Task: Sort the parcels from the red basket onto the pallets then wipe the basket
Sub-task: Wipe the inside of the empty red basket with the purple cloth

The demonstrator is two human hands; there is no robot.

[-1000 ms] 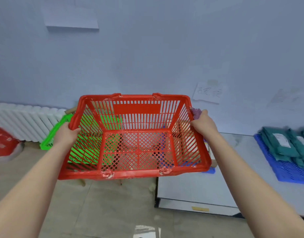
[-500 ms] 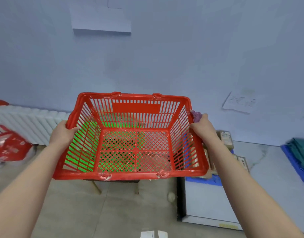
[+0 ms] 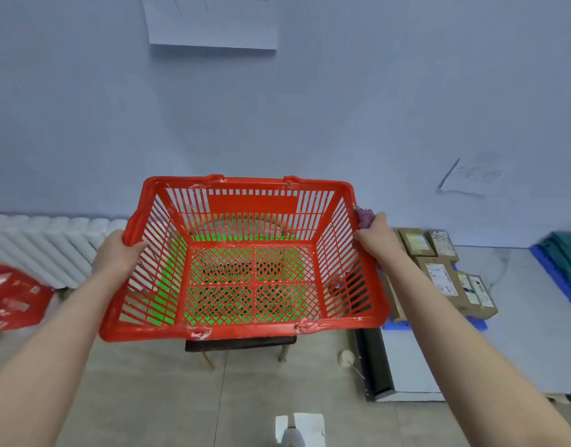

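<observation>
A: Biggest first. We see a pale blue wall (image 3: 310, 108) across the top and a grey tiled floor (image 3: 148, 398) below it.

B: On the right we have a low white platform (image 3: 519, 333) on the floor. It carries two blue pallets: the near pallet (image 3: 397, 324) just beside the basket and the far pallet (image 3: 555, 279) at the frame edge.

A: Then the red basket (image 3: 245, 332). We log it held in the air, centre frame, open side up, well clear of the floor. A dark-seated stool (image 3: 239, 343) stands right under it. A green basket (image 3: 168, 285) shows through the red mesh. We cannot tell whether it sits on the stool.

B: There is a white radiator (image 3: 42, 240) against the wall on the left, with a red printed bag (image 3: 13, 298) in front of it.

A: For parcels, we see cardboard parcels (image 3: 439, 279) packed on the near pallet, touching each other, labels up. Teal parcels (image 3: 568, 250) are on the far pallet, cut off by the frame.

B: The left hand (image 3: 116, 256) grips the basket's left rim, thumb hooked over the inside. Its fingers are wrapped round the outside, mostly hidden from us.

A: The right hand (image 3: 377, 237) is clamped on the right rim, fingers curled round it. A purple cloth (image 3: 365, 216) is bunched in the same grip and pokes out above the hand.

B: Smallest last: a white paper sheet (image 3: 213, 21) is stuck high on the wall. A small pale round thing (image 3: 346, 359) lies on the floor near the platform corner.
</observation>
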